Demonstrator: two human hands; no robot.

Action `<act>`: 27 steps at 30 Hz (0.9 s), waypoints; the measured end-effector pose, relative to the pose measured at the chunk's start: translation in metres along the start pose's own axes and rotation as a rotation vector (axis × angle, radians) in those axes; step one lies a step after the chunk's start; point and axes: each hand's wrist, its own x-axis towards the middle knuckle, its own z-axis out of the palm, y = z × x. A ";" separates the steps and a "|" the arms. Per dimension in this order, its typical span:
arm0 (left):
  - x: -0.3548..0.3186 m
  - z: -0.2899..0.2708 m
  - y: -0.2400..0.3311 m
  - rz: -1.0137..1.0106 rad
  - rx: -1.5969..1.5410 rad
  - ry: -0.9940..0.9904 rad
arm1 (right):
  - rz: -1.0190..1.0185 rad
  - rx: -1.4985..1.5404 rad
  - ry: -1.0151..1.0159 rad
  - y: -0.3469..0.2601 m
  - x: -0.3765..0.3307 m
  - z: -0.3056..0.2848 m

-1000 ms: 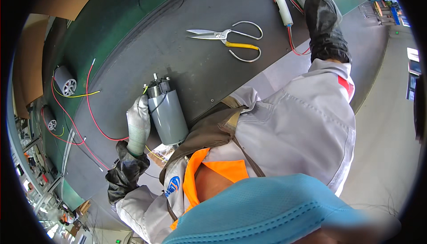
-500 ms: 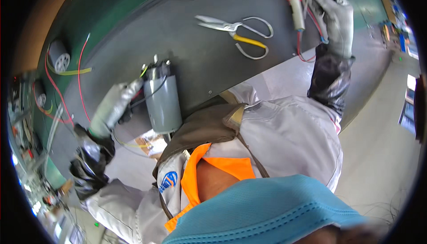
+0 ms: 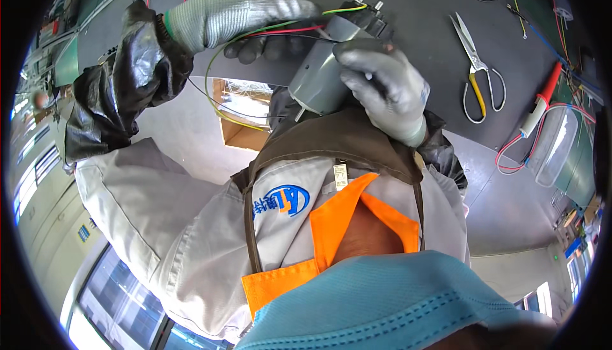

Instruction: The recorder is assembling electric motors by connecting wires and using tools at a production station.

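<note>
Dark grey worktop [image 3: 424, 15], green surfaces beyond it at both sides, pale floor below.

Left hand [image 3: 248, 15], gloved: stretched to the right with fingers partly bent, a red wire [image 3: 287, 30] and a yellow-green wire [image 3: 347, 9] running through or close along its palm. Cannot tell whether it grips them; perhaps it keeps the leads gathered on one side.

Right hand [image 3: 386, 92], gloved: bent fingers against the upper right of a grey cylindrical motor [image 3: 319, 79]. A small pale tip shows between them. Whether the hand grips the motor or pinches something small, cannot tell.

Motor sits between the hands, tilted, shaft [image 3: 378, 6] pointing up and to the right, lower end near the brown apron [image 3: 338, 141] at the table's near edge. Body likely serves as a backstop.

Farther right: yellow-handled scissors [image 3: 475, 64], blades away, loops toward the wearer, presumably for easy pickup. Beyond them, a red-and-white tool [image 3: 541, 100] with red leads, beside a clear tray [image 3: 552, 155].

Left, below the edge: open carton [image 3: 241, 137] with pale scraps, probably placed to catch offcuts.
</note>
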 end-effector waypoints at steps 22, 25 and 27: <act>0.064 0.100 -0.010 0.563 -1.072 0.519 | 0.397 0.436 0.221 -0.017 0.027 -0.025; 0.062 0.106 -0.002 0.554 -0.925 0.546 | 0.467 0.746 0.218 -0.006 0.025 -0.033; 0.063 0.109 0.000 0.590 -0.902 0.590 | 0.453 0.873 0.202 0.000 0.022 -0.033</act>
